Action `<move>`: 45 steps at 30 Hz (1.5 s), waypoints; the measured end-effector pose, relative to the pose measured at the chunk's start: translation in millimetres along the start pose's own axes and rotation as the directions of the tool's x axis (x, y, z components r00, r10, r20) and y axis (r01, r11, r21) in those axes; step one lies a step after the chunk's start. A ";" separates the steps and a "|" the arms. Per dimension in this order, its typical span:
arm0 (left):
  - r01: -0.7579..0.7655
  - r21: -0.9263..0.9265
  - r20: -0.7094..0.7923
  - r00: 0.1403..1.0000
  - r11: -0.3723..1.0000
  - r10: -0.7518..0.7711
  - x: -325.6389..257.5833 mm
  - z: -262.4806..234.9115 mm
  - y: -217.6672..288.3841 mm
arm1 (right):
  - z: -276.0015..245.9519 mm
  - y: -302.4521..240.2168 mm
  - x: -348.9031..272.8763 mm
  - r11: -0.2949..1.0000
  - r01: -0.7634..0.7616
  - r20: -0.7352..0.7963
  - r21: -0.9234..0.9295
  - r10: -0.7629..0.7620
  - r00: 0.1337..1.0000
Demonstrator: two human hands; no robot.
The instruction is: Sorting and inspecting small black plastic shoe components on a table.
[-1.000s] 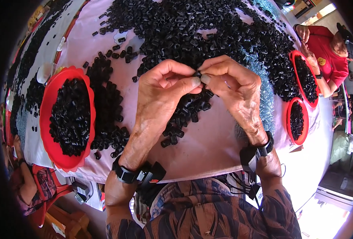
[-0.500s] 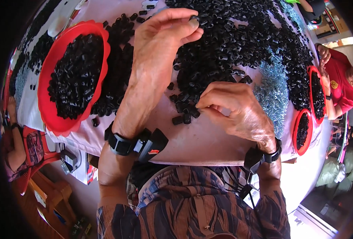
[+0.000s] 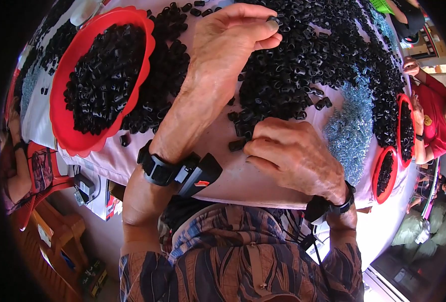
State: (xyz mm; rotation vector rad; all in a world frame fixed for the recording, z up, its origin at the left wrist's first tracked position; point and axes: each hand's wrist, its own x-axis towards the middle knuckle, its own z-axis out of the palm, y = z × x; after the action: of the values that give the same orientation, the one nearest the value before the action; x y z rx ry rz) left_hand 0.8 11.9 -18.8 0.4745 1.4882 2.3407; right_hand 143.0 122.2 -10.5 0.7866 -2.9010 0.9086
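Note:
A large heap of small black plastic pieces [image 3: 303, 65] covers the pale pink table [image 3: 233, 176]. My left hand [image 3: 228, 40] reaches over the heap and pinches one black piece [image 3: 272, 21] between thumb and fingertips. My right hand [image 3: 288, 156] lies knuckles up at the heap's near edge, fingers curled over a few loose black pieces [image 3: 238, 143]; whether it grips one is hidden. Both wrists wear black bands with small devices. A red tray [image 3: 64, 133] full of black pieces sits to the left of my left forearm.
A patch of small metal springs [image 3: 351, 126] lies right of my right hand. Two more red trays [image 3: 401, 126] [image 3: 384, 173] stand at the right edge, where a person in a red shirt [image 3: 431, 121] works. An orange chair [image 3: 52, 221] stands below left.
My hands were together pinching a piece a second ago. They have parted: the left went up over the heap with a piece, the right dropped to the near edge. The view shifted right.

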 end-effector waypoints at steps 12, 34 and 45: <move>0.025 -0.004 0.016 1.000 1.000 -0.025 -2.3 1.9 1.8 | -4.6 6.0 1.2 0.968 -0.200 -0.238 -0.152 0.160 0.958; 0.048 0.001 -0.006 0.999 0.999 -0.048 -4.2 6.3 1.6 | 16.0 1.7 13.9 0.963 -0.078 -0.251 -0.257 0.011 0.968; 0.057 -0.076 -0.034 0.998 0.995 -0.059 -2.1 8.1 -1.9 | 12.0 1.6 11.9 0.976 -0.119 -0.239 -0.182 0.073 0.968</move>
State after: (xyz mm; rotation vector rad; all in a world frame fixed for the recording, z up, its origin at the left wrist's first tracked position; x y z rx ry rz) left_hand 6.5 18.2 -17.5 0.3662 1.4045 2.3623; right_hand 133.6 111.4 -19.6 0.4926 -2.7854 0.6555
